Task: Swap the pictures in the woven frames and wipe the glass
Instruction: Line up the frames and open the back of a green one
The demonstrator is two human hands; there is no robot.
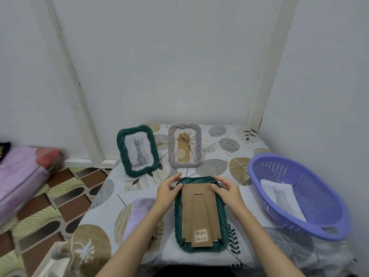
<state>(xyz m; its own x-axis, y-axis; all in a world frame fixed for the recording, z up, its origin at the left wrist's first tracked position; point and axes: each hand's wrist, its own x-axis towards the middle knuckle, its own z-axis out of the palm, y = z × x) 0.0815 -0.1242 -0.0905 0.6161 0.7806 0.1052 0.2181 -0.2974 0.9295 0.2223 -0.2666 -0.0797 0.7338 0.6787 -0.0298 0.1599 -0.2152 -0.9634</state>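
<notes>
A dark green woven frame (200,213) lies face down near the front edge of the surface (225,154), its brown cardboard backing (199,212) and folded stand uppermost. The person's left hand (167,193) and right hand (227,191) both rest at the frame's far end, fingertips on the top corners of the backing; each grip looks loosely closed on the frame's rim and backing edge rather than clenched.

The step in hand appears to be opening or closing the back of this frame: the small black tabs at the corners hold the backing, and the fingers sit right by the far pair. The next move likely calls for turning those tabs with the fingertips while the frame stays flat.

Two more frames stand upright toward the back edge: a green frame with a cat picture (138,150) and, just beside it, a grey frame with a plant print (184,145). A purple basket (299,194) at the right edge holds a loose cat print (281,196). A lilac cloth (139,214) lies left of the face-down frame, ready for the glass.
</notes>
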